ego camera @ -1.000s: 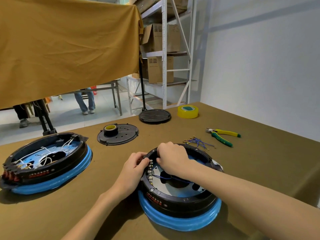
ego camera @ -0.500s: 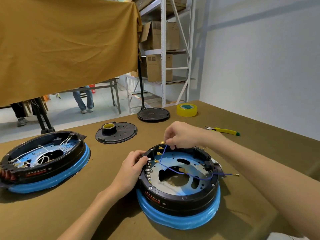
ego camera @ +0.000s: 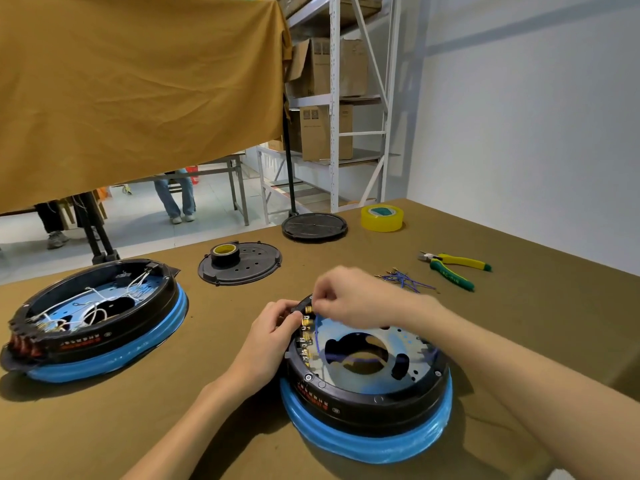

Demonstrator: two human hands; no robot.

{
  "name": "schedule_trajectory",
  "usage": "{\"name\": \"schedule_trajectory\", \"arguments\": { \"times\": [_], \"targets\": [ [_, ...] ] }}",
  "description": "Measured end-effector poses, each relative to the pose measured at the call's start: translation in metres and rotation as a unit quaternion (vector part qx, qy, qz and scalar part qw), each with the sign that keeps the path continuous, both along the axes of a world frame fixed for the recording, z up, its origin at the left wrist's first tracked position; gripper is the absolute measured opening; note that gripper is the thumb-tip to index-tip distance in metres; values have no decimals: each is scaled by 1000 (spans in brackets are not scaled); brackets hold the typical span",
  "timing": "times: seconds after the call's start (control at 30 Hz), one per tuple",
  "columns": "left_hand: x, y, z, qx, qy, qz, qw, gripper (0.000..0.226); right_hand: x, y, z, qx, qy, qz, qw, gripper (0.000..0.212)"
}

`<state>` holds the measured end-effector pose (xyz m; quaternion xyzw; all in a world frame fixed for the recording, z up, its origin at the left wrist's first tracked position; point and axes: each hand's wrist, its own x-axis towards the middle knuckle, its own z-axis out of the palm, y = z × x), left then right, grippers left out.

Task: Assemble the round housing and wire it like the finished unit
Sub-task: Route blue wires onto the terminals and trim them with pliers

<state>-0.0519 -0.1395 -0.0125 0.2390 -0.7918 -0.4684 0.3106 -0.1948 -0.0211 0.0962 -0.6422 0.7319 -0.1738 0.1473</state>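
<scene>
on the brown cloth-covered table, near edge: round black housing on blue ring. left hand grips its left rim, fingers curled. right hand pinches thin blue wire at the brass terminals. wired finished unit far left.

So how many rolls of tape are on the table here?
2: a clear yellowish roll at the far side near the wall, and a smaller black roll standing on the perforated black cover plate. None seem hidden.

The left hand grips the round housing's rim while the right hand pinches a blue wire at the brass terminals. Pliers lie well apart.
</scene>
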Motion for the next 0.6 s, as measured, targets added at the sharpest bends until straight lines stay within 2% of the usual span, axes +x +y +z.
{"name": "schedule_trajectory", "arguments": {
  "times": [0.07, 0.2, 0.3, 0.37, 0.5, 0.6],
  "targets": [
    [1, 0, 0, 4, 0, -2, 1000, 25, -5, -2, 23, -49, -31, -16, 998, 16],
    [1, 0, 0, 2, -11, 6, 1000, 20, -16, -2, 51, -103, -20, -54, 993, 17],
    [2, 2, 2, 6, -13, 3, 1000, 30, -13, -2, 49, -70, 25, -60, 995, 17],
    [2, 3, 2, 6, -18, 9, 1000, 26, -10, 2, 33, -38, 63, -61, 995, 18],
    [2, 5, 3, 9, -18, 20, 1000, 23, -5, 13, -9, 19, 76, -50, 996, 18],
    [2, 6, 3, 15, -18, 21, 1000, 22, -3, 11, -27, 9, 82, -45, 996, 17]
  ]
}}
